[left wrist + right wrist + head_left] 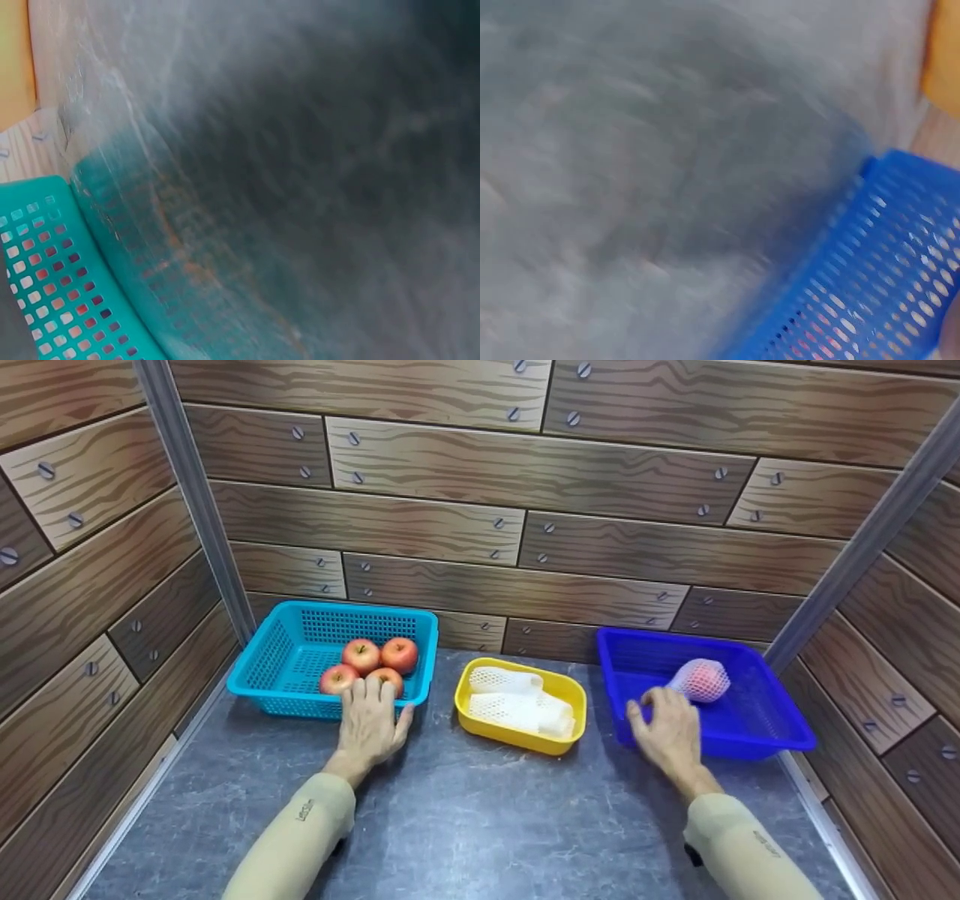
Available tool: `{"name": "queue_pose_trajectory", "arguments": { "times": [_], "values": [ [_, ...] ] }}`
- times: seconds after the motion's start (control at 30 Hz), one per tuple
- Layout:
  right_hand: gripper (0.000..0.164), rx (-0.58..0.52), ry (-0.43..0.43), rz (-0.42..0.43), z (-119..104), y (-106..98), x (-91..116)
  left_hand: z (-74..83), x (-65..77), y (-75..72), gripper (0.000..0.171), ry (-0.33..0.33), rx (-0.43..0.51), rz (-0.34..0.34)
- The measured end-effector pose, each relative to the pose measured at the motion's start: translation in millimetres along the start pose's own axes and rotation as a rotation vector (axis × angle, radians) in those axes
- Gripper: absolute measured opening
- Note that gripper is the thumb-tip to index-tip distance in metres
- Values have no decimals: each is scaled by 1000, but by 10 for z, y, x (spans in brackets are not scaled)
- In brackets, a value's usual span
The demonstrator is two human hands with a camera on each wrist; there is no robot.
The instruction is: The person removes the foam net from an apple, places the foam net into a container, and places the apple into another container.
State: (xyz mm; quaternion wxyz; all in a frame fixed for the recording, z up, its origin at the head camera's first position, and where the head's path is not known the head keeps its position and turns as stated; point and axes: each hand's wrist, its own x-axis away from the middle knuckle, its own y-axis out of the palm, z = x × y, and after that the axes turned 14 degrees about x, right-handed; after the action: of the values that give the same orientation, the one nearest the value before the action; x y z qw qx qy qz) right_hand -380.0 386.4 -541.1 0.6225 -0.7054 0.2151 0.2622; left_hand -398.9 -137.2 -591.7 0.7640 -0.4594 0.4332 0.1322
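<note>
Several red-yellow apples (pixel 361 656) lie grouped at the right side of the teal basket (pixel 281 705). My left hand (pixel 367 724) reaches over the basket's front rim; its fingertips are at the nearest apples, and whether they touch is hard to tell. An apple in a white foam net (pixel 705 681) rests in the blue basket (pixel 750 744). My right hand (pixel 667 729) is over that basket's front left rim, fingers loosely bent, with nothing seen in them. Between the baskets, white foam nets (pixel 517 711) lie in a yellow tray (pixel 517 739).
The grey marbled tabletop (pixel 480 825) runs back to wood-patterned walls (pixel 480 525) on three sides. In the left wrist view the teal basket's perforated side (pixel 67 285) shows; the right wrist view has the blue basket's slotted side (pixel 870 262), partly blurred.
</note>
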Motion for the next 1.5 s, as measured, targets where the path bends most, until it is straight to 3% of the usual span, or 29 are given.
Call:
{"name": "queue_pose_trajectory", "arguments": {
  "times": [0.17,0.33,0.57,0.9,1.13,1.5],
  "values": [
    [45,8,179,-78,193,-155,-332,-5,-43,18,41,6,5,10],
    [66,54,275,-178,421,-217,-605,-11,-84,41,40,12,-6,24],
    [96,119,278,-350,774,-235,-878,19,-118,78,40,0,-18,-4],
    [127,121,332,-560,1204,-162,-1014,42,-84,114,40,-17,-3,7],
    [124,49,355,-662,1377,-74,-1014,40,-33,111,38,-4,-8,38],
    [125,49,249,-742,1424,194,-971,-19,-22,32,40,-11,-28,18]
  ]
}}
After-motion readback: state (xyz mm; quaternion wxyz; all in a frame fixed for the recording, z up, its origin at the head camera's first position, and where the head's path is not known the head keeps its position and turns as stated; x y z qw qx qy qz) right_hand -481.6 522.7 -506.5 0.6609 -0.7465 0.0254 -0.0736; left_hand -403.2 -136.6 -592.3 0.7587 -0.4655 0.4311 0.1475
